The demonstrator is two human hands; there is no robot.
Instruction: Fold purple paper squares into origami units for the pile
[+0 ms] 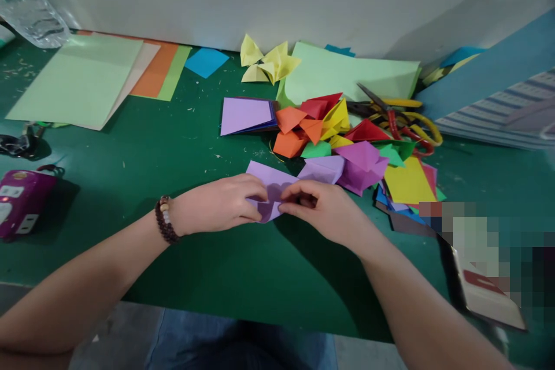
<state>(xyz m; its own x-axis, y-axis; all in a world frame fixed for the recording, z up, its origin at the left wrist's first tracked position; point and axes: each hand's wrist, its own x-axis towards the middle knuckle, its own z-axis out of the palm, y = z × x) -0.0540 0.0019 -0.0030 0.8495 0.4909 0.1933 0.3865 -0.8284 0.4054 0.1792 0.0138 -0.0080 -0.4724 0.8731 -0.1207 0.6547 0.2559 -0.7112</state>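
A sheet of light purple origami paper (274,176), partly folded, is held between my two hands above the green table. My left hand (225,202), with a beaded bracelet at its wrist, pinches the paper's left side. On the right side, the thumb and fingers of my right hand (323,208) grip the lower edge, which is bent up. My fingers hide part of the folds. Just behind my right hand lies a folded lilac paper piece (323,169), beside a magenta folded piece (363,166). A stack of purple square sheets (247,115) rests farther back.
Orange folded pieces (291,127) and other colours are heaped behind my hands, near scissors (392,118). Large paper sheets (82,75) lie at the back left. A purple power socket block (26,202) sits at the left, a phone-like object (485,295) at the right.
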